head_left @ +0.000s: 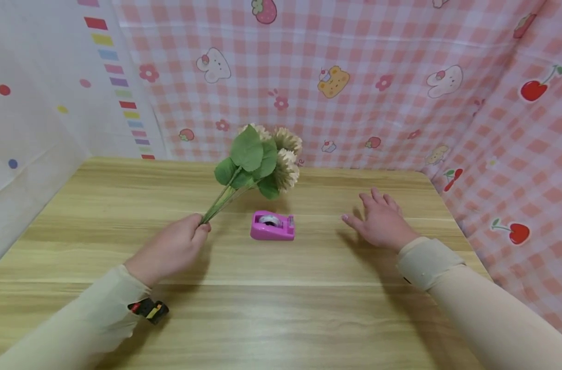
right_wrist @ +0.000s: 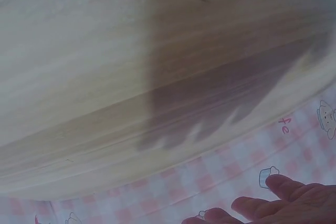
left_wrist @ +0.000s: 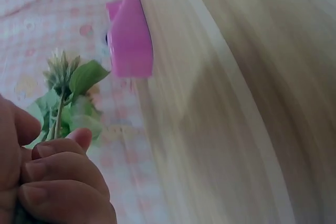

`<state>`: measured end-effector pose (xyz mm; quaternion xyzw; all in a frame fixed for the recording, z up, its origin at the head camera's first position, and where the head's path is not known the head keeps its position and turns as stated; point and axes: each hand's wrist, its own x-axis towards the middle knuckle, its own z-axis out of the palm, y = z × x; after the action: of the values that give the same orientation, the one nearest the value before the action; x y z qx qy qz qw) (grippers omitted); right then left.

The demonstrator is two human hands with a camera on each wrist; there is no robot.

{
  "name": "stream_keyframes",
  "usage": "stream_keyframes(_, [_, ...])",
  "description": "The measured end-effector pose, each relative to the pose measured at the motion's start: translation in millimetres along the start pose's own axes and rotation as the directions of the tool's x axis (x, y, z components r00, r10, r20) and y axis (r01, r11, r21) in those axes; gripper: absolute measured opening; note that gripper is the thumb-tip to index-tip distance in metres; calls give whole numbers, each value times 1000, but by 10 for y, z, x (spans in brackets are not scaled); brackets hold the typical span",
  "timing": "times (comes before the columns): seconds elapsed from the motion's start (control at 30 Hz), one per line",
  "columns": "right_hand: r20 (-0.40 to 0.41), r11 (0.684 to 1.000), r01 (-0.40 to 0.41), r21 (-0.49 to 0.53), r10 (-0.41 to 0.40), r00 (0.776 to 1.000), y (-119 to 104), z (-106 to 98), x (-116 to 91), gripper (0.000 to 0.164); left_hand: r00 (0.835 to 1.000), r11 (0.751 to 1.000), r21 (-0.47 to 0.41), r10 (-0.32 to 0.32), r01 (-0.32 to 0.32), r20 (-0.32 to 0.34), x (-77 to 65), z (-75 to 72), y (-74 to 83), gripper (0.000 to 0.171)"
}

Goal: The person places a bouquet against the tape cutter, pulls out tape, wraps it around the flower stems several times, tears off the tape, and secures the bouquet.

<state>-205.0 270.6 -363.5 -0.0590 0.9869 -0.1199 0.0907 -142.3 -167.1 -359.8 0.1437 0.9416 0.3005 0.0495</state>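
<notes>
In the head view, my left hand (head_left: 172, 247) grips a small bunch of artificial flowers (head_left: 285, 169) by the stems. Their cream blooms and green leaves point away to the upper right, over the back of the table. In the left wrist view, curled fingers (left_wrist: 68, 166) wrap the stems, whose lower ends are mostly hidden. A pink tape dispenser (head_left: 273, 226) with a roll in it stands on the table between the hands. My right hand (head_left: 378, 218) is above the table to the right of the dispenser, fingers spread, holding nothing.
The wood-grain table (head_left: 281, 308) ends at a pink checked cloth (head_left: 244, 61) hung behind it and on the right. A white dotted cloth (head_left: 36, 103) hangs on the left. A dark band with a buckle (head_left: 149, 310) sits at the left wrist.
</notes>
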Motion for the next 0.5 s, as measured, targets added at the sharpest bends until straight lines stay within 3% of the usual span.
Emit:
stream_keyframes(0.2, [-4, 1000, -5, -8, 5, 1000, 50, -27, -20, 92, 1000, 999, -48, 15, -13, 26, 93, 143, 233, 43])
stream_keyframes(0.5, [-26, 1000, -15, -4, 15, 1000, 164, -97, -60, 89, 989, 998, -14, 68, -67, 134, 295, 428, 523, 31])
